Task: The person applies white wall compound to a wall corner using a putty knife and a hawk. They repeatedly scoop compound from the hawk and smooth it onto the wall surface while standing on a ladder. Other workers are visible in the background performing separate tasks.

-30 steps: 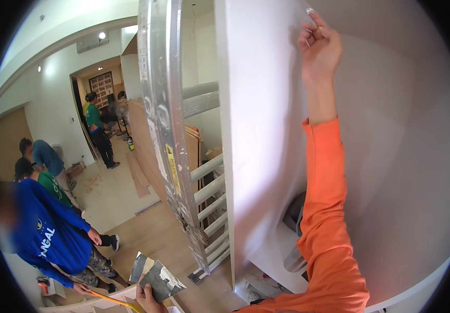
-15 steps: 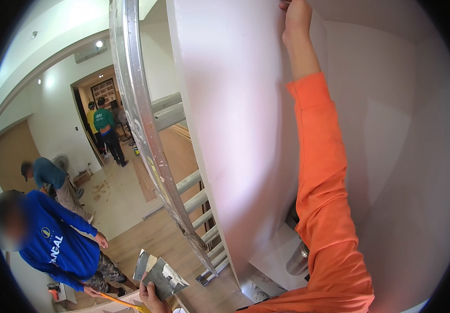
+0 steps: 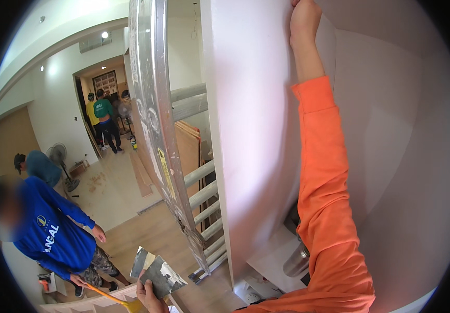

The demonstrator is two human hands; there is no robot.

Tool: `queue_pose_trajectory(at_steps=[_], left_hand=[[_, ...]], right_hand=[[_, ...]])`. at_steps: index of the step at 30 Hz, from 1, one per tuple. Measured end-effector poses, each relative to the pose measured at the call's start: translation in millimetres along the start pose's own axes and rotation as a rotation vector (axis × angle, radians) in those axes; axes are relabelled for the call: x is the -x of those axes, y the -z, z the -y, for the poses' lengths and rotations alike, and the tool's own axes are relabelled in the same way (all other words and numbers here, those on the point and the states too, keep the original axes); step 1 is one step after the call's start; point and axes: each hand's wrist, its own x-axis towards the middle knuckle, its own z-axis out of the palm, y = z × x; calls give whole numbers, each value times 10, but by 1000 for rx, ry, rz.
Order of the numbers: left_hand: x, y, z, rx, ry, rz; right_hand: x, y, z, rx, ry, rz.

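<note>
Left hand (image 3: pixel 150 297) grips blades (image 3: pixel 161 280), well below the right hand (image 3: pixel 306 23), up by the wall (image 3: pixel 253 104) (can't tell its grip)

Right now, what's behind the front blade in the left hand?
A second gray blade and a beige strip show past its upper-left edge. Anything more is covered by the front blade and left hand.
</note>
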Motion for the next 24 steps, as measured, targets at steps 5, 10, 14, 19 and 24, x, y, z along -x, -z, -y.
queue_pose_trajectory(at_steps=[5,10,14,19,24], left_hand=[[-51,83,80,69,-16,39],[-78,157,173,77,0,41],[-37,149,163,61,-10,27],[0,107,127,90,-8,8],[1,110,124,63,-16,12]], right_hand=[[97,-122,55,-39,92,58],[229,-307,90,-173,134,113],[221,-220,102,-652,55,111],[177,28,70,-1087,-387,136],[140,58,-57,-1192,-417,85]])
